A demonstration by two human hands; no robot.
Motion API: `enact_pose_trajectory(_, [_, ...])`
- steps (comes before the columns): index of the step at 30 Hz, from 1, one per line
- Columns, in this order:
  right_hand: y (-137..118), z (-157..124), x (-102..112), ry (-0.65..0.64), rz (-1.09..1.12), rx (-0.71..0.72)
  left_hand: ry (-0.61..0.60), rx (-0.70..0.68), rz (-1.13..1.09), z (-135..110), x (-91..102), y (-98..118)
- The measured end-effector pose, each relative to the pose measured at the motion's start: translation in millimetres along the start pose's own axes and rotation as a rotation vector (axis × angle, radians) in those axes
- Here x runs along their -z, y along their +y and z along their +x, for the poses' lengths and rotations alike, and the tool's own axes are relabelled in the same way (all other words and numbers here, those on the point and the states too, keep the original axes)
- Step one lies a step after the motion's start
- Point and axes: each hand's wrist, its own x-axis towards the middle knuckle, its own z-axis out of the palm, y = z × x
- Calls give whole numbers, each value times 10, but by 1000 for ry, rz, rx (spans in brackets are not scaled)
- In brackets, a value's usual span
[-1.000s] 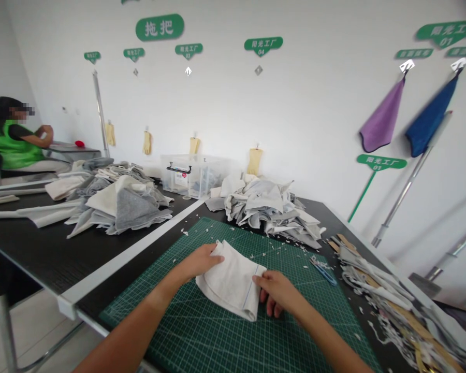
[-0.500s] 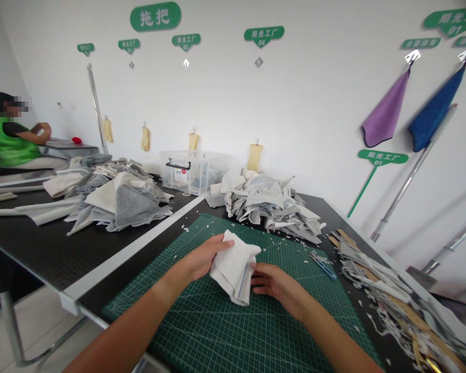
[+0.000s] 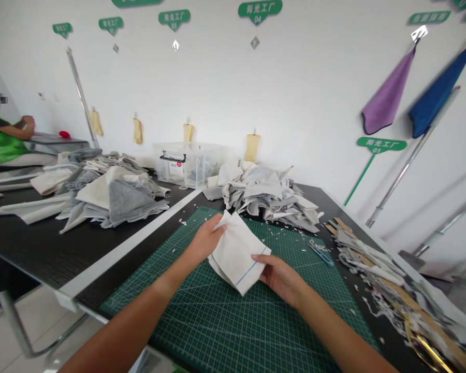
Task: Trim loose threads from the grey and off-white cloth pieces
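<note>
A folded piece of white cloth (image 3: 236, 255) with a thin blue line is held up a little above the green cutting mat (image 3: 225, 321). My left hand (image 3: 204, 242) pinches its upper left corner, fingers closed on the fabric. On the cloth's lower right edge my right hand (image 3: 281, 277) grips with the thumb on top. Both forearms reach in from the bottom of the view.
A heap of grey and white cloth pieces (image 3: 267, 199) lies behind the mat, another heap (image 3: 108, 194) on the left table. Blue-handled scissors (image 3: 319, 253) lie to the right, beside strips and scraps (image 3: 376, 269). A clear plastic box (image 3: 186, 163) stands at the back. A person in green (image 3: 2, 137) sits far left.
The cloth lay flat on the mat, was bunched up between both hands, and now is lifted and spread again. The view has tilted down and to the right.
</note>
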Motion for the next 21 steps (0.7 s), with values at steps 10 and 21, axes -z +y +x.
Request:
enact_pose_trajectory(10, [98, 55, -38, 108, 80, -4, -305, -334, 363, -391, -504, 248])
enact_pose_trajectory(21, [44, -34, -77, 35, 24, 55, -433, -351, 223, -381, -481, 163])
